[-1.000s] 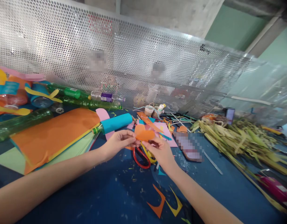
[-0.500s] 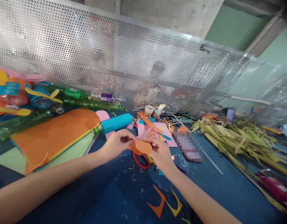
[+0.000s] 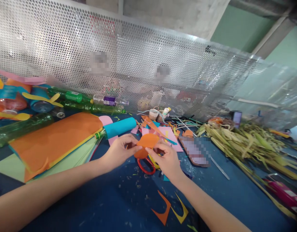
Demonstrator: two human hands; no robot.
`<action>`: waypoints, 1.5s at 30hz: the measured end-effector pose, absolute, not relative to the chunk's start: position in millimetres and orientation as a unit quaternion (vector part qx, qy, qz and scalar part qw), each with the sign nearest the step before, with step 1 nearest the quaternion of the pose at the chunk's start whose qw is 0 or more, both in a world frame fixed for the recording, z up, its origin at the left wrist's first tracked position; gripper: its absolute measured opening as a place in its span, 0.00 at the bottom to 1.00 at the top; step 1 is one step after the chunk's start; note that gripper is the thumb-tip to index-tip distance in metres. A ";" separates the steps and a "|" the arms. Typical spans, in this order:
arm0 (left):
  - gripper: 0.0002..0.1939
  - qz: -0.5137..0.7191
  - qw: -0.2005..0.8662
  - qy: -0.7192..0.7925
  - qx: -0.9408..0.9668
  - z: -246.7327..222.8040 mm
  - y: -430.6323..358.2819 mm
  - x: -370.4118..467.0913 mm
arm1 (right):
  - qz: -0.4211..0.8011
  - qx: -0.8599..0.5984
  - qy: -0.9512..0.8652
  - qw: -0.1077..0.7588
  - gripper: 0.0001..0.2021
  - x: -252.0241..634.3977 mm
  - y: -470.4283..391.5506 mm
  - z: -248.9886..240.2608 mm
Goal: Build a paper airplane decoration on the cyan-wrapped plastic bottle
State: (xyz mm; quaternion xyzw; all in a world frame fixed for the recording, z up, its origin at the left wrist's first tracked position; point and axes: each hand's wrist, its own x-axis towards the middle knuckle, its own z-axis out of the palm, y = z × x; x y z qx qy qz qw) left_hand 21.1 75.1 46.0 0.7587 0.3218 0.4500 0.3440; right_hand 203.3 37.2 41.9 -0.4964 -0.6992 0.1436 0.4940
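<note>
Between my two hands is an orange paper cutout [image 3: 148, 140], bent along its middle with the upper part standing up. My left hand [image 3: 123, 149] pinches its left end between thumb and fingers. At its right side my right hand [image 3: 166, 158] pinches it too, the thumb pressed near the fold. Just beneath the paper lie red-handled scissors [image 3: 146, 167], their blades hidden. A yellow piece [image 3: 153, 162] shows beside them, partly covered by my right hand. Beyond my left hand rests a bottle wrapped in blue paper [image 3: 120, 127] with a green cap.
Coloured paper sheets [image 3: 59, 138] lie stacked at left, near green bottles [image 3: 25, 127]. Orange [image 3: 164, 206] and yellow [image 3: 183, 211] offcuts lie in front. A phone [image 3: 195, 151] and dried husks [image 3: 245, 145] are at right. A perforated metal panel [image 3: 138, 54] stands behind the blue table.
The orange paper has tilted, so its upper part now stands up and shows a broad face. My right thumb has moved left to the front of the fold. Both hands keep hold.
</note>
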 end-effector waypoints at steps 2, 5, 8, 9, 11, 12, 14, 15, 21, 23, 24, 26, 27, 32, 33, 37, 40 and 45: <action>0.06 0.463 0.332 0.333 0.751 46.9 78.6 18.9 | 0.147 -0.487 -0.696 0.507 0.08 207.8 40.8 42.6; 0.06 0.485 0.297 0.344 0.747 51.4 88.1 11.0 | 0.151 -0.504 -0.665 0.530 0.08 218.4 46.8 48.4; 0.05 0.527 0.195 0.360 0.745 58.4 99.8 -0.7 | 0.138 -0.549 -0.633 0.528 0.12 229.0 51.5 55.9; 0.05 0.544 0.151 0.355 0.745 60.2 103.0 -4.4 | 0.129 -0.561 -0.645 0.502 0.14 231.1 52.1 57.1; 0.06 0.554 0.059 0.330 0.762 60.5 106.7 -10.4 | 0.117 -0.583 -0.696 0.402 0.16 231.4 51.6 55.6; 0.07 0.544 0.020 0.310 0.779 58.7 107.0 -12.6 | 0.114 -0.592 -0.723 0.338 0.15 229.8 50.4 53.0; 0.07 0.491 -0.031 0.272 0.827 50.7 103.7 -15.9 | 0.100 -0.603 -0.762 0.217 0.12 223.9 46.9 44.9; 0.08 0.452 -0.039 0.260 0.853 45.3 100.4 -17.2 | 0.083 -0.604 -0.774 0.171 0.14 220.3 45.0 40.3; 0.11 0.232 0.022 0.255 0.938 18.5 71.7 -26.8 | -0.003 -0.617 -0.781 0.095 0.16 206.7 40.0 23.7; 0.11 0.226 0.045 0.267 0.936 15.9 65.2 -29.2 | -0.005 -0.616 -0.780 0.112 0.15 206.7 40.7 23.7; 0.11 0.229 0.054 0.273 0.933 15.2 63.1 -30.0 | -0.004 -0.616 -0.778 0.125 0.15 207.1 41.2 24.3; 0.11 0.242 0.065 0.280 0.927 13.5 60.7 -30.8 | -0.002 -0.621 -0.770 0.148 0.15 208.5 41.9 25.7; 0.11 0.249 0.069 0.281 0.924 12.3 60.1 -30.9 | 0.000 -0.624 -0.766 0.157 0.15 209.2 42.2 26.3; 0.12 0.267 0.069 0.292 0.916 5.7 59.5 -30.0 | 0.010 -0.649 -0.743 0.161 0.15 212.6 44.2 27.3; 0.12 0.264 0.065 0.294 0.916 5.1 59.6 -29.8 | 0.006 -0.654 -0.741 0.154 0.15 213.4 45.1 28.0; 0.13 0.241 0.063 0.309 0.918 5.6 60.6 -29.1 | -0.032 -0.663 -0.736 0.129 0.16 217.3 53.5 35.9; 0.16 0.233 0.067 0.330 0.912 6.4 61.5 -29.2 | -0.045 -0.670 -0.733 0.108 0.15 219.5 67.2 44.2; 0.13 0.223 0.075 0.334 0.913 3.1 61.3 -29.1 | -0.042 -0.670 -0.736 0.090 0.14 218.2 99.9 50.7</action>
